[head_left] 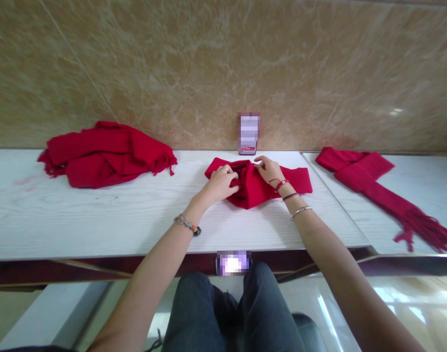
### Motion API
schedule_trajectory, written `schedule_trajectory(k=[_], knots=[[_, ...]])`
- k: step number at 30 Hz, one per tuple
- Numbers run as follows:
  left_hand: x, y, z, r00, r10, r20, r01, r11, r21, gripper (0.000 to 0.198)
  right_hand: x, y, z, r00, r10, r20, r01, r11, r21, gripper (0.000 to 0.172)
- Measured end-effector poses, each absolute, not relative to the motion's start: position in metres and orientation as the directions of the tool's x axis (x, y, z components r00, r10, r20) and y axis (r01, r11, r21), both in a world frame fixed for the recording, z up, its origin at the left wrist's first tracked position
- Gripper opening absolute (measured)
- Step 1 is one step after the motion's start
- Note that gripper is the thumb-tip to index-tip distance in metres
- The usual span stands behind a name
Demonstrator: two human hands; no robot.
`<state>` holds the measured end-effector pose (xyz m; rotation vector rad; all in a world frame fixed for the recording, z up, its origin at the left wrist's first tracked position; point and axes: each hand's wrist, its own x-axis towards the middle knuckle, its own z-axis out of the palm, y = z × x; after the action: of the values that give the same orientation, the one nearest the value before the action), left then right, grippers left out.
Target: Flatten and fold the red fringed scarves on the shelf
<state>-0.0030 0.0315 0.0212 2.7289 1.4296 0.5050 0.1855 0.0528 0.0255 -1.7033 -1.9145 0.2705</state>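
Observation:
A red scarf (258, 190), bunched and folded into a knot-like loop, lies on the table in front of me. My left hand (222, 184) wears a ring and has its curled fingers in the folds on the left side of the loop. At the loop's upper right edge, my right hand (270, 171) has its fingertips bent onto the cloth, with the index finger sticking out a little. The ends of the scarf reach out flat to both sides. Folds hide some of the fingertips.
On the left, another red scarf (109, 156) lies in a loose heap. A third red scarf (370, 183) with fringe lies folded over on the right. A phone (248, 134) leans against the marble wall; another phone (233, 263) is at the front edge of the white table (135, 220).

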Motion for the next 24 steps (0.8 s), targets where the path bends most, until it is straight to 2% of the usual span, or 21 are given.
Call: schedule_trajectory(k=[3,6,8,13,16,19,21,24], knots=[[-0.008,0.031,0.024,0.485,0.789,0.376,0.778,-0.586,0.227,0.008,0.195,0.051,0.032,-0.134,0.973,0.187,0.904,0.197,-0.379,0.032],[-0.011,0.031,0.027,0.482,0.769,0.421,0.744,-0.613,0.267,0.006,0.208,0.049,0.038,-0.251,0.964,0.087,0.942,0.264,-0.207,0.032],[-0.012,0.031,0.027,0.478,0.762,0.436,0.723,-0.624,0.298,0.013,0.217,0.048,0.040,-0.289,0.957,0.018,0.949,0.288,-0.130,0.032],[-0.009,0.030,0.025,0.367,0.739,0.564,0.725,-0.608,0.325,0.039,0.231,0.044,0.045,-0.375,0.926,-0.051,0.921,0.365,-0.134,0.029],[-0.008,0.036,0.020,0.377,0.791,0.481,0.792,-0.545,0.275,0.058,0.236,0.045,0.049,-0.368,0.930,-0.015,0.922,0.363,-0.133,0.027],[-0.016,0.049,0.014,0.445,0.837,0.319,0.814,-0.527,0.244,0.051,0.249,0.049,0.051,-0.191,0.971,0.143,0.966,0.212,-0.146,0.025],[-0.028,0.059,0.012,0.486,0.821,0.299,0.807,-0.553,0.207,0.045,0.264,0.052,0.051,0.025,0.961,0.275,0.981,0.030,-0.193,0.026],[-0.052,0.070,0.013,0.501,0.812,0.300,0.814,-0.560,0.157,0.044,0.294,0.050,0.048,0.324,0.848,0.419,0.933,-0.211,-0.292,0.037]])
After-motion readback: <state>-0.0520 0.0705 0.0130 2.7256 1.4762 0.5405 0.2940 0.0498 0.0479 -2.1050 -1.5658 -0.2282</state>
